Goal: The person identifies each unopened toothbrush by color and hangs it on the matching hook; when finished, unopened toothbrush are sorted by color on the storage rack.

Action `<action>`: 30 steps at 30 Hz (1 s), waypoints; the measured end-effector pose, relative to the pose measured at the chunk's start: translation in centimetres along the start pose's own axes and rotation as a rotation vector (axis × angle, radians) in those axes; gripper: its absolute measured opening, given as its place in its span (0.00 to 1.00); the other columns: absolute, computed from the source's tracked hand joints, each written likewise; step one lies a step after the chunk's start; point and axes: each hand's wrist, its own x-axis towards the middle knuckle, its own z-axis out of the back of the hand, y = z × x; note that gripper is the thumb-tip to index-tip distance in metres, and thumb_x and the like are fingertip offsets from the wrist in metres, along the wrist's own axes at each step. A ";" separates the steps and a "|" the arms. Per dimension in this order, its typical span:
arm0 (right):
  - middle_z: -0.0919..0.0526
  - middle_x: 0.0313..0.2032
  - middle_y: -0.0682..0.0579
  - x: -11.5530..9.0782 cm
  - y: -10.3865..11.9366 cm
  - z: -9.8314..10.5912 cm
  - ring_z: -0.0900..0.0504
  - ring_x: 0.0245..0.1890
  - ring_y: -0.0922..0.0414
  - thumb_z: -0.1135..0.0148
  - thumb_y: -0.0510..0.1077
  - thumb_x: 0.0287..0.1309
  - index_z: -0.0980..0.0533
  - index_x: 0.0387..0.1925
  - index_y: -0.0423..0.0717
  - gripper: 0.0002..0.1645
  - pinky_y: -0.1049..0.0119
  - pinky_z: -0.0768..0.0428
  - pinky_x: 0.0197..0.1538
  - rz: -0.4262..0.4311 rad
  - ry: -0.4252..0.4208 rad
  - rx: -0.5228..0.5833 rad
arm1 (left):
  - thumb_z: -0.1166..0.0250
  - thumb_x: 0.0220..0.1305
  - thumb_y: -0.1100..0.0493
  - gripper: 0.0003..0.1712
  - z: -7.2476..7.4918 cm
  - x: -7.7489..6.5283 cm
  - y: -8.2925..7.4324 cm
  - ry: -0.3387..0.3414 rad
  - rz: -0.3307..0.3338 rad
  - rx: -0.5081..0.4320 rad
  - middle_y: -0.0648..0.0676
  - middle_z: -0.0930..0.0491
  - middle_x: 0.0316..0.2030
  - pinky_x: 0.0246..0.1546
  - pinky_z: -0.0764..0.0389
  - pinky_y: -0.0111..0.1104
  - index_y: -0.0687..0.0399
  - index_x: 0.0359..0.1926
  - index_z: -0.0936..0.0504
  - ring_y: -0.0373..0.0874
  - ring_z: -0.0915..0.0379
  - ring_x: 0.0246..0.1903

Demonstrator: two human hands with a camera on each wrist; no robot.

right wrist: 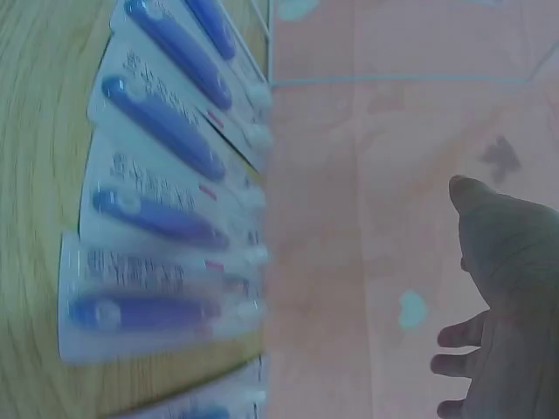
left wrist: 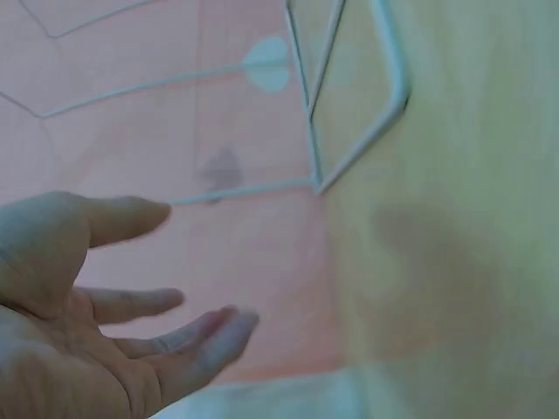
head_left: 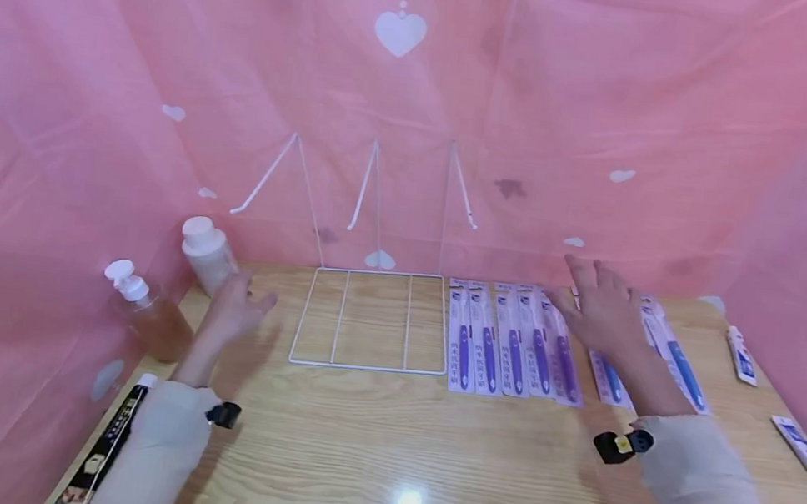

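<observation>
Left of the wire rack (head_left: 367, 367), my left hand (head_left: 233, 313) spreads empty; right of it, my right hand (head_left: 603, 314) likewise; toothbrush packs (head_left: 515, 341) probably want edge-pinching.

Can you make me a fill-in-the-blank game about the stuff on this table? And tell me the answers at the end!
1. In the head view, the packaged toothbrushes lie to the ____ of the wire rack.
2. The rack's back rises into ____ tall, pointed peaks.
3. Near the right edge of the table lie ____ white tubes.
4. The left hand and the right hand are both holding ____.

Missing words: right; three; two; nothing.
</observation>
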 end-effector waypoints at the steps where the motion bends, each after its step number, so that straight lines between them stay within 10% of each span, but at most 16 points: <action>1: 0.47 0.69 0.23 0.2 0.3 -0.3 0.50 0.67 0.23 0.55 0.65 0.71 0.50 0.77 0.46 0.44 0.22 0.55 0.61 0.014 -0.005 0.007 | 0.40 0.68 0.56 0.37 -0.7 -0.2 0.1 -0.005 0.008 -0.041 0.80 0.34 0.60 0.60 0.32 0.57 0.77 0.68 0.40 0.71 0.34 0.60; 12: 0.24 0.53 0.27 3.8 4.7 -4.3 0.23 0.51 0.33 0.48 0.57 0.70 0.35 0.67 0.31 0.38 0.37 0.26 0.52 0.069 0.065 0.102 | 0.38 0.47 0.70 0.21 -6.0 -1.8 0.4 0.053 0.141 -0.159 0.63 0.21 0.37 0.46 0.23 0.44 0.76 0.46 0.21 0.55 0.25 0.42; 17: 0.17 0.38 0.34 5.6 5.7 -6.5 0.18 0.36 0.42 0.45 0.55 0.69 0.29 0.61 0.28 0.34 0.45 0.21 0.46 0.075 0.112 0.147 | 0.39 0.41 0.76 0.27 -6.8 -1.8 0.3 0.066 0.159 -0.190 0.63 0.20 0.38 0.47 0.22 0.43 0.77 0.48 0.21 0.55 0.25 0.42; 24: 0.18 0.45 0.31 7.4 6.8 -8.5 0.19 0.39 0.42 0.41 0.52 0.67 0.24 0.53 0.27 0.30 0.44 0.22 0.51 0.039 0.191 0.178 | 0.41 0.39 0.80 0.27 -7.4 -1.7 0.5 0.061 0.118 -0.186 0.62 0.19 0.35 0.42 0.21 0.38 0.77 0.48 0.20 0.53 0.24 0.39; 30: 0.18 0.30 0.40 8.2 7.3 -9.3 0.22 0.26 0.49 0.41 0.51 0.65 0.21 0.41 0.30 0.24 0.57 0.20 0.33 -0.018 0.263 0.194 | 0.41 0.36 0.80 0.29 -7.5 -1.7 0.2 0.043 0.132 -0.184 0.60 0.18 0.33 0.37 0.22 0.33 0.75 0.47 0.18 0.50 0.22 0.36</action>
